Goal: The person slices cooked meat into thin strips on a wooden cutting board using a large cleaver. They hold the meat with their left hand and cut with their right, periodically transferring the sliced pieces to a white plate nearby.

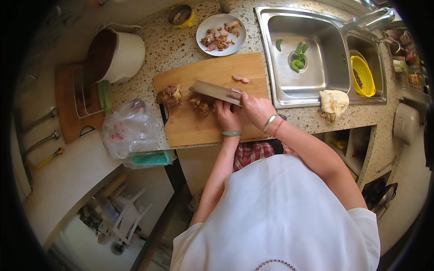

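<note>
My right hand (258, 110) is closed round the handle end of a cleaver (214, 90), whose broad blade points left across the wooden cutting board (190, 131). Under the blade lies a browned piece of meat (200, 107), partly hidden by it. The curled fingers of my left hand (229, 118) are at the right end of this piece and seem to hold it down. A larger browned chunk of meat (170, 95) rests at the board's left edge. Farther back on the board is a small pinkish slice (241, 79).
Behind the board stand a white plate (204, 45) of cut meat and a yellow cup (190, 21). To the right are a steel sink (316, 81) with green vegetable pieces, a yellow basket (369, 83) and a cloth (334, 103). A plastic bag (129, 131) and white pot (131, 54) stand left.
</note>
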Motion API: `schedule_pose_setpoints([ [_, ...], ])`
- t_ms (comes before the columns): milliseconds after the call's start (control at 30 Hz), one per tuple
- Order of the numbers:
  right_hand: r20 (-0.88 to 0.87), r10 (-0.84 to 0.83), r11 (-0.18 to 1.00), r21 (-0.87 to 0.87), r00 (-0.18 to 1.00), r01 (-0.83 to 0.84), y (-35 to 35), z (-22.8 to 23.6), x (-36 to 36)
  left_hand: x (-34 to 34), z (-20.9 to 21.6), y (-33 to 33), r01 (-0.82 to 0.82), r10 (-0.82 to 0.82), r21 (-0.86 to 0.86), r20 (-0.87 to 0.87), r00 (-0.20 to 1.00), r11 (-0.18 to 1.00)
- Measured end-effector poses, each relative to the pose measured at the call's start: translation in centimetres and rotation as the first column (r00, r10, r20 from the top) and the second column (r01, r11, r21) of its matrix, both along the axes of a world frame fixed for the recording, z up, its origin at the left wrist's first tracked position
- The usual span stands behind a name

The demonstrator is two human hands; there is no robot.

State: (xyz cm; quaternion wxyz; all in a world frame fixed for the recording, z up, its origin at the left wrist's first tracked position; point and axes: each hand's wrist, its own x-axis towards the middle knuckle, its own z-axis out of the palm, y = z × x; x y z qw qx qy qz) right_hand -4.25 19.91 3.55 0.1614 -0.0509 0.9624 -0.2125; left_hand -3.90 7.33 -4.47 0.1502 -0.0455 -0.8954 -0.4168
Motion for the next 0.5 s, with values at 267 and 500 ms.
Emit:
schedule_pose_setpoints([
  [267, 0.003, 0.028, 0.997, 0.070, 1.000, -0.028, 4.7, 0.2, 3.3, 0.3, 0.7, 0.1, -0.016, 0.013, 0.041, 0.079, 0.997, 0.999],
  [500, -0.052, -0.040, 0.999, 0.013, 0.998, 0.040, 4.0, 2.5, 4.1, 0.7, 0.4, 0.3, -0.056, 0.030, 0.248, 0.109, 0.994, 0.967],
])
